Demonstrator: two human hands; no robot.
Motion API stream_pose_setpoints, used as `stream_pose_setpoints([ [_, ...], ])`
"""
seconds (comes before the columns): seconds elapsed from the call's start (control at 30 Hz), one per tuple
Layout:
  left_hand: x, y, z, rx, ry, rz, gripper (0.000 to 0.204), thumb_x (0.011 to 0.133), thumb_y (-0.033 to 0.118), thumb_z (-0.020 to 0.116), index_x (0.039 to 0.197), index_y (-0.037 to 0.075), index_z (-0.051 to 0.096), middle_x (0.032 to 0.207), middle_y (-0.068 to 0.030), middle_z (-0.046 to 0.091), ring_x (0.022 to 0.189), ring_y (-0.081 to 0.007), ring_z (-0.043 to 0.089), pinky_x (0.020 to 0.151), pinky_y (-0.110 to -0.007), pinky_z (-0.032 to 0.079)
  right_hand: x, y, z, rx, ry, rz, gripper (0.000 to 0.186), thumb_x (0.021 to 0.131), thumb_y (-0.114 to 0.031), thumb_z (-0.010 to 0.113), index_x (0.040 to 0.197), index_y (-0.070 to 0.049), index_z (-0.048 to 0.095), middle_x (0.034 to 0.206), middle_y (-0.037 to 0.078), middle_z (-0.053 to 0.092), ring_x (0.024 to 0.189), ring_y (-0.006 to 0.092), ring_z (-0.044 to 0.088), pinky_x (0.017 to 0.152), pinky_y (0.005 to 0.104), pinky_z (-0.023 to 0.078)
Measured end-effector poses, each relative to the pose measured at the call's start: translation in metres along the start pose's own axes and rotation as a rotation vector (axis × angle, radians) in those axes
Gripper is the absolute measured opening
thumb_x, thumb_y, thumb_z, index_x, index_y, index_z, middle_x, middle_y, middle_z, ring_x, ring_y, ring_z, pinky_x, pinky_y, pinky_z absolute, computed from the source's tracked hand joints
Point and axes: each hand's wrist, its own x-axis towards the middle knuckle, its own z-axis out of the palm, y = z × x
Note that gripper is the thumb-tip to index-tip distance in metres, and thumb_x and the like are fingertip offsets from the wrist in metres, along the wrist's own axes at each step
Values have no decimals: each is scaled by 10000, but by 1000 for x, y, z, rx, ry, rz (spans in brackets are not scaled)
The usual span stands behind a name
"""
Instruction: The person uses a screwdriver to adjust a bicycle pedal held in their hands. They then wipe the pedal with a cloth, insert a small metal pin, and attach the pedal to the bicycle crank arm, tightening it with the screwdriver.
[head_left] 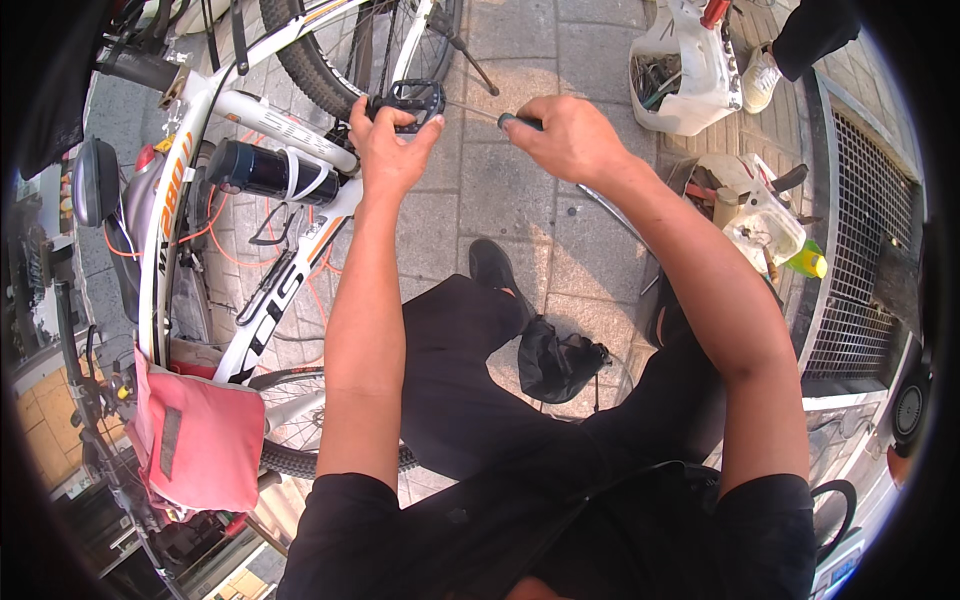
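My left hand (388,158) is closed around a black bicycle pedal (420,97) beside the rear wheel of a white bicycle (322,245). To its right, my right hand (572,140) grips a screwdriver (507,121) by its dark green handle. The thin shaft points left toward the pedal. Whether its tip touches the pedal is too small to tell. A knobbly tyre (300,62) and a kickstand (478,68) lie just beyond the pedal.
A dark bottle (262,172) sits on the frame, and a pink bag (200,435) hangs nearer me. At the right stand a white tool container (690,98) and a second cut-open container (765,235). A person's shoe (762,82) is beside them. A black bag (555,365) lies between my legs.
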Motion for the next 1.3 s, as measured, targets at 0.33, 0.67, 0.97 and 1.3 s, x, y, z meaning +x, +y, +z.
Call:
stream_pose_setpoints([
  [0.33,0,5,-2,-32,-14,-33,479,791,427,946,978,50,716,1667,-359,290,1479,-543,363,1212,-571,361,3,-2,-2,382,-191,183,518,1032,-443,666,793,12,726,659,117,662,530,178,610,511,371,500],
  [0.67,0,-4,-1,-27,-14,-8,483,790,434,955,982,57,722,1665,-372,282,1504,-535,336,1225,-568,336,1,-6,-11,629,-314,329,492,1027,-446,673,877,18,743,673,68,638,503,151,577,451,356,455],
  [0.97,0,-1,1,-35,-4,-11,480,788,440,952,976,66,717,1659,-363,293,1488,-552,350,1228,-595,321,-1,-5,-10,103,-75,78,482,966,-463,693,1097,-14,808,1009,232,789,991,394,761,918,468,584],
  [1.3,1,0,1,-40,-4,-8,484,792,439,951,978,60,717,1659,-369,290,1476,-554,362,1198,-568,373,-2,2,-3,-53,36,-25,460,972,-464,672,1086,-37,799,1057,227,788,1046,420,746,950,516,577],
])
